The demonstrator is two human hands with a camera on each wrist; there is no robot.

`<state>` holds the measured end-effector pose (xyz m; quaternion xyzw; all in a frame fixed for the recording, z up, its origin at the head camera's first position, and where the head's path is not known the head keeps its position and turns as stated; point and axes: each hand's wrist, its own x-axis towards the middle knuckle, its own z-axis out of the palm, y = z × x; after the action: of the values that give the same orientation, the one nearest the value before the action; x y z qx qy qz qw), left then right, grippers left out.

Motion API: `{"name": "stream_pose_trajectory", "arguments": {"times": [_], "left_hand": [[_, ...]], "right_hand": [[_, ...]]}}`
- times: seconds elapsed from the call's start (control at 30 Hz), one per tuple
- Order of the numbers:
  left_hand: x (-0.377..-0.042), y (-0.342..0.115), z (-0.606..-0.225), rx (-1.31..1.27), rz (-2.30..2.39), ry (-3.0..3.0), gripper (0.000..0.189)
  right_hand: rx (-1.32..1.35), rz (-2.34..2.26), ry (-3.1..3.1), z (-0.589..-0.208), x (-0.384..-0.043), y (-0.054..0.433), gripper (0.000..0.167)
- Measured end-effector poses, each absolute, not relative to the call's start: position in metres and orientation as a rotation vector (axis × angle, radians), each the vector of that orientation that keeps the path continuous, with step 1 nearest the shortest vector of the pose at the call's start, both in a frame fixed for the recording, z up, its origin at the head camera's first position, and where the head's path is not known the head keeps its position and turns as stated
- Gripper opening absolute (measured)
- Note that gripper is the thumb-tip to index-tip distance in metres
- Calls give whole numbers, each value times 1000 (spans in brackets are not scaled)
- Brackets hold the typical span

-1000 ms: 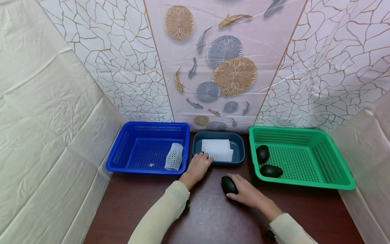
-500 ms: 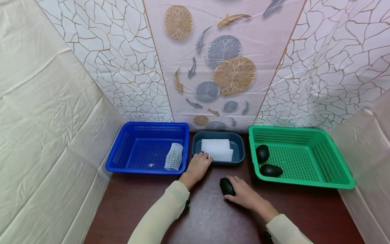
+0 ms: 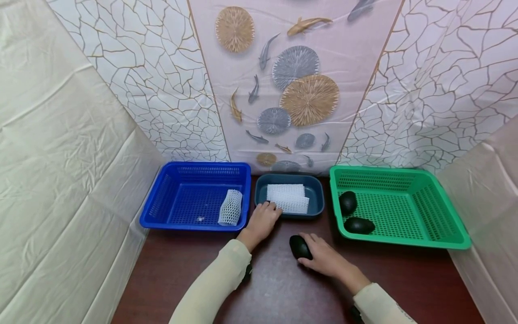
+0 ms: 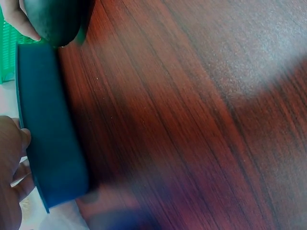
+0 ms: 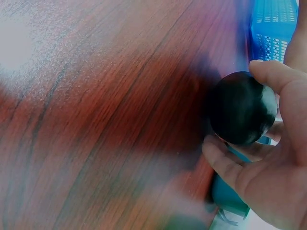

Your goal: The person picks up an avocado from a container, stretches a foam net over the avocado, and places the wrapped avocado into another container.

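Fingers (image 5: 268, 74) of my right hand (image 3: 325, 258) curled round a dark oval fruit (image 3: 300, 247), avocado-like, over the middle of the table (image 3: 275, 292); can't tell if it rests there. Judged: modest weight, firm, glossy enough to slip, easily bruised. Best hold: round the widest part, light pressure. Left hand (image 3: 262, 222) at the near rim of a teal tray (image 3: 319, 195), centred along the table's far edge; grip or mere touch, can't tell. In the tray: flat white foam nets (image 3: 288, 198). Far left corner: blue basket (image 3: 190, 227), one bulging net sleeve (image 3: 230, 208), contents unclear. Far right corner: green basket (image 3: 404, 243), two more dark fruits (image 3: 359, 226) against its left side.
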<state>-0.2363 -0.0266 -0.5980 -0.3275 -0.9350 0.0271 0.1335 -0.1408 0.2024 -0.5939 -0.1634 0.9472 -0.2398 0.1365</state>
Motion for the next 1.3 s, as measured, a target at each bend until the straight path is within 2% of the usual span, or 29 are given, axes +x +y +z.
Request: {"name": "stream_pose_trajectory", "arguments": {"times": [0.43, 1.3], "left_hand": [[-237, -26, -601, -943, 64, -2716, 20], [-238, -26, -598, -938, 51, -2745, 22]], "right_hand": [[-590, -604, 2798, -593, -143, 208, 67], [-613, -632, 2777, -581, -145, 208, 73]]}}
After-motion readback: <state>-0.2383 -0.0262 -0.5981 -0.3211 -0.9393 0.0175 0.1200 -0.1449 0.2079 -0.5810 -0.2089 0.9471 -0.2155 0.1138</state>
